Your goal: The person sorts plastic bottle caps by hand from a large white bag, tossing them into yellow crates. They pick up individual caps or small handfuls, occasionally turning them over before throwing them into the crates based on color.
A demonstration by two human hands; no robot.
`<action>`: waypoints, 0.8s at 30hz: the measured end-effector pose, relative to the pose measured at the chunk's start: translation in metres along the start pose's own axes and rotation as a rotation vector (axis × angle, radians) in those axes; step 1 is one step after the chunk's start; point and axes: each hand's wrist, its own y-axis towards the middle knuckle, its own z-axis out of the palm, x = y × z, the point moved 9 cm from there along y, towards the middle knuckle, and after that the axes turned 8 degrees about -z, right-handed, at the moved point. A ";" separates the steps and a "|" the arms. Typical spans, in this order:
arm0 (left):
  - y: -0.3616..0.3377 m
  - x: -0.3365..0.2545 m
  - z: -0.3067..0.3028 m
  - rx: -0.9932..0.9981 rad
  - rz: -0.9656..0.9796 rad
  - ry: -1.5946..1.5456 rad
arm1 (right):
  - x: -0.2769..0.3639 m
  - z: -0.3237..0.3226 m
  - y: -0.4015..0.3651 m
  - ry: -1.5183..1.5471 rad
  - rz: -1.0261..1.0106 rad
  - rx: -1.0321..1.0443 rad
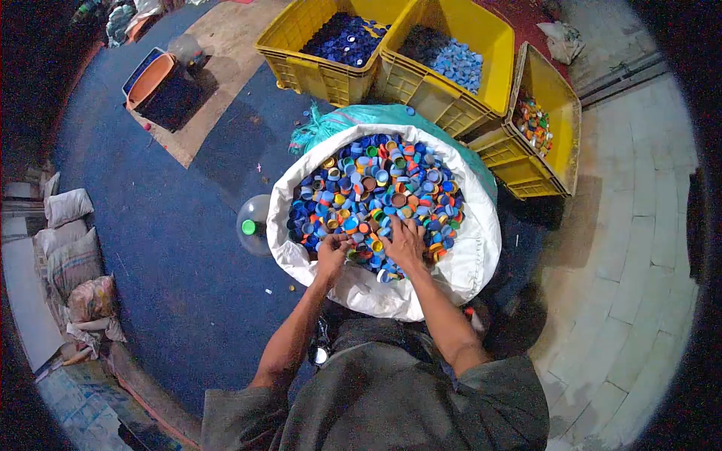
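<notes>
A big white sack (481, 233) with its rim rolled down is full of bottle caps (398, 169) in blue, orange, yellow, green, white and brown. At the near left part of the pile is my left hand (331, 254), its fingers curled together; whatever lies between them is too small to make out. My right hand (407, 242) rests on the caps at the near middle, palm down, with its fingers apart and touching the pile. A teal sack (361, 114) shows behind the white rim.
Beyond the sack stand three yellow crates: one with dark blue caps (314, 75), one with light blue caps (492, 71) and a tilted one with mixed caps (564, 150). A clear jug with a green cap (254, 225) touches the sack's left side. An orange basin (150, 79) and stuffed bags (71, 255) lie left.
</notes>
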 end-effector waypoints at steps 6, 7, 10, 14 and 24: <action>-0.007 -0.008 0.007 -0.034 0.009 0.023 | -0.009 0.007 -0.006 0.090 0.094 -0.064; -0.004 -0.006 0.006 -0.043 0.031 0.038 | -0.009 0.007 -0.006 0.118 0.107 -0.066; -0.005 -0.005 0.009 -0.057 0.039 0.022 | -0.011 0.007 -0.011 0.190 0.133 -0.080; -0.017 -0.012 0.016 -0.070 0.016 0.024 | -0.014 0.000 -0.018 0.241 0.143 -0.135; 0.004 -0.037 0.053 -0.127 0.276 0.255 | -0.061 -0.009 -0.056 1.093 0.304 -0.492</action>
